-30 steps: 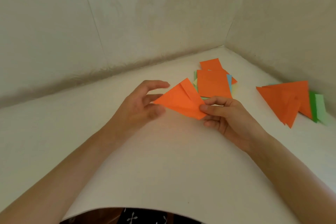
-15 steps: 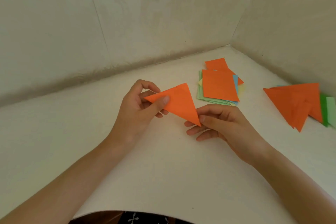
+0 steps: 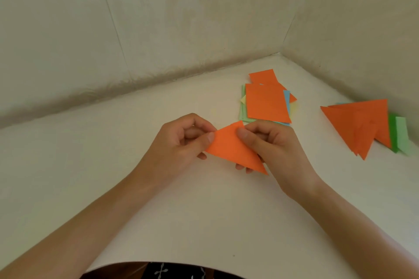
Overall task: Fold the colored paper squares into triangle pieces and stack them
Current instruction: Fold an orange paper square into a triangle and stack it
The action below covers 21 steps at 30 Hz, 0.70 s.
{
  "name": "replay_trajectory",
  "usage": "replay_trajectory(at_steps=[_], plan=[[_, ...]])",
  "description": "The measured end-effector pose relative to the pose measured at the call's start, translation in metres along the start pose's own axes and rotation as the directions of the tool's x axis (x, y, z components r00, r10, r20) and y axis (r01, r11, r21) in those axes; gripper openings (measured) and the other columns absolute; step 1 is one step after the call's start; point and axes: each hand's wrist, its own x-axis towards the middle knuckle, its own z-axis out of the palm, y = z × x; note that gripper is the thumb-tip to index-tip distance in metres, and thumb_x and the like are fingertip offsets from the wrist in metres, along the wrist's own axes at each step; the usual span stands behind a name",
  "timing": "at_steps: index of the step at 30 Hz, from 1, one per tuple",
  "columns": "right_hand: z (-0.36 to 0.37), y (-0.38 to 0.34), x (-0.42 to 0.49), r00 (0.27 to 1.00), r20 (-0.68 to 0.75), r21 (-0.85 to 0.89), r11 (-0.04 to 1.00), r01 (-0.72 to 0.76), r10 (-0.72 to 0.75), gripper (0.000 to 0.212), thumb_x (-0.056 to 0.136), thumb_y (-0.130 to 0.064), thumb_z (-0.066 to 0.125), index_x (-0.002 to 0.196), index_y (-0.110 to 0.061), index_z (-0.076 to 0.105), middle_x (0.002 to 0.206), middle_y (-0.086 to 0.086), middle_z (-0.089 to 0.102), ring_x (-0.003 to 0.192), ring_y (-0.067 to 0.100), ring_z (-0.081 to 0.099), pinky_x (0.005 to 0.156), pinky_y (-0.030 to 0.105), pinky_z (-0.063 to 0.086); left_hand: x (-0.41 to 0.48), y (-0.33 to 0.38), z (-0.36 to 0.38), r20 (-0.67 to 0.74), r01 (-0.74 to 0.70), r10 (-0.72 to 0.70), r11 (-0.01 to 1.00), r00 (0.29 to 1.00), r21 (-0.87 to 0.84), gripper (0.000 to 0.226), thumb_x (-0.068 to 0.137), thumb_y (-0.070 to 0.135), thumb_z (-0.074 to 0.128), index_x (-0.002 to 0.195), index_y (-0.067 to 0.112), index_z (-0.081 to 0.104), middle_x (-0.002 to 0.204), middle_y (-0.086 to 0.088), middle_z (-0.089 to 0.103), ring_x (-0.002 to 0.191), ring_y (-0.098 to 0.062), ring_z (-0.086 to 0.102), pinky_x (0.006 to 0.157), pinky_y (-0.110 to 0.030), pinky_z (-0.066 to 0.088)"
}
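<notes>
An orange paper triangle (image 3: 231, 147) is held just above the white table between both hands. My left hand (image 3: 179, 142) pinches its left edge with thumb on top and fingers curled behind. My right hand (image 3: 272, 142) pinches its upper right edge, thumb on the paper, with fingertips showing under the lower point. Behind my hands lies a loose pile of paper squares (image 3: 266, 102), orange on top with green, blue and yellow beneath. At the right sits a stack of folded triangles (image 3: 360, 124), orange over green pieces.
The white table (image 3: 113, 154) stands in a corner, with pale walls (image 3: 158, 29) close behind and to the right. Its curved near edge (image 3: 158, 263) runs along the bottom, with dark patterned clothing below it.
The paper went from partly folded with a flap open to a flat triangle. My right hand moved from the lower point up to the upper right edge. Both hands drew closer together.
</notes>
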Motion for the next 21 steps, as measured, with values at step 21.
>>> replay_trajectory(at_steps=[21], plan=[[0.0017, 0.0022, -0.0043, 0.979, 0.201, -0.194, 0.979, 0.065, -0.025, 0.015, 0.093, -0.015, 0.056, 0.085, -0.004, 0.062, 0.062, 0.015, 0.063, 0.049, 0.018, 0.058, 0.045, 0.024, 0.043, -0.0024, -0.0028, 0.0073, 0.175, -0.12, 0.078, 0.962, 0.981, 0.244, 0.014, 0.089, 0.03, 0.051, 0.083, 0.019, 0.057, 0.063, 0.013, 0.059, 0.055, 0.001, 0.045, 0.053, -0.011, 0.034]])
